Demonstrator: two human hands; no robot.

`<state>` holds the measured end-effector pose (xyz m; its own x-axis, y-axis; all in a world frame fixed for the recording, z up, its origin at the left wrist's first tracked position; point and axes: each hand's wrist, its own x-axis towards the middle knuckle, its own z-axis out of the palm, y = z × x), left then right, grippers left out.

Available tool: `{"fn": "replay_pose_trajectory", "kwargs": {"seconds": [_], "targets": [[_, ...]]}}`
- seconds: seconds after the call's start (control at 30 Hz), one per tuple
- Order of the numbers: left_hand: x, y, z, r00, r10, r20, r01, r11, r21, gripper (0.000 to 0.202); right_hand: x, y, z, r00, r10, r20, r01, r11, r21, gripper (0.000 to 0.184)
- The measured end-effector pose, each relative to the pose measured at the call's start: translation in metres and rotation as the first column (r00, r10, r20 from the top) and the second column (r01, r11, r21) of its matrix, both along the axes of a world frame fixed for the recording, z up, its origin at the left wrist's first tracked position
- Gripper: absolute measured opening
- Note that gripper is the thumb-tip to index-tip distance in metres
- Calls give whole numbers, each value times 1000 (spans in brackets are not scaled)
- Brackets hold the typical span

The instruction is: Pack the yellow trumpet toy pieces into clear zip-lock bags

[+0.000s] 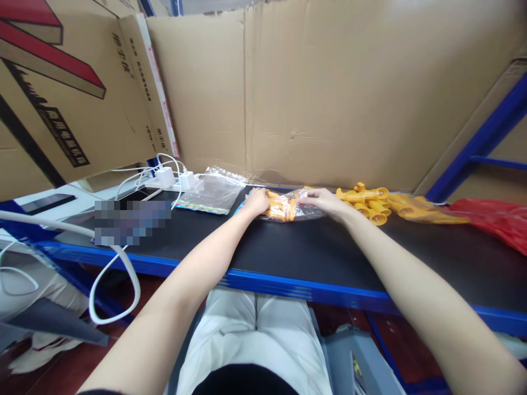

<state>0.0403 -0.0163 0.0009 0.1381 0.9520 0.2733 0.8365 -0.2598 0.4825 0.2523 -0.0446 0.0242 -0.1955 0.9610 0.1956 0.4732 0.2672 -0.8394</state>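
Note:
Both my arms reach across the black table top (288,252) to its far edge. My left hand (257,201) and my right hand (323,201) each grip one end of a clear plastic bag (284,208) filled with yellow-orange plastic toy pieces. The fingers of both hands are curled onto the bag. The bag lies on the table against the cardboard wall (329,93). Just right of my right hand is a loose pile of yellow plastic toys (368,202).
A stack of clear bags (212,192) lies left of my hands, with white chargers and cables (173,178) beyond it. A red plastic bag (494,219) and more yellow pieces in plastic (424,208) lie at the right. A large printed carton (69,93) stands at the left.

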Motion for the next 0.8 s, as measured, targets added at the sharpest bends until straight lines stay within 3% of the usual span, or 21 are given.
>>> {"fn": "replay_pose_trajectory", "kwargs": {"seconds": [0.07,0.13,0.23,0.33,0.43,0.5,0.6,0.7,0.8], "targets": [[0,-4,4,998,-1,-62,3,1000,28,36,-1,1,-2,989,-13,145,2,997,73,21],[-1,-7,9,992,-8,-129,16,998,58,29,-1,2,-4,946,-123,300,71,981,179,20],[-1,-9,16,986,-1,-167,14,997,78,23,2,4,-8,781,-384,493,197,900,389,19],[-3,-6,16,990,32,-140,-20,996,86,25,5,2,-8,628,-546,554,221,808,546,18],[-7,-1,12,992,58,-111,-48,994,95,24,8,-1,-1,570,-615,544,277,768,578,19],[-10,1,11,991,74,-113,-60,991,116,24,12,-2,4,593,-607,529,361,788,499,27],[-15,3,11,985,97,-141,-80,989,122,26,15,2,7,722,-468,510,443,879,179,44],[-18,7,10,989,95,-112,-89,994,56,27,12,4,3,888,-287,360,350,929,-124,47],[-20,13,7,999,38,-25,-39,997,-65,28,2,-1,-2,944,-242,223,283,943,-175,44]]}}
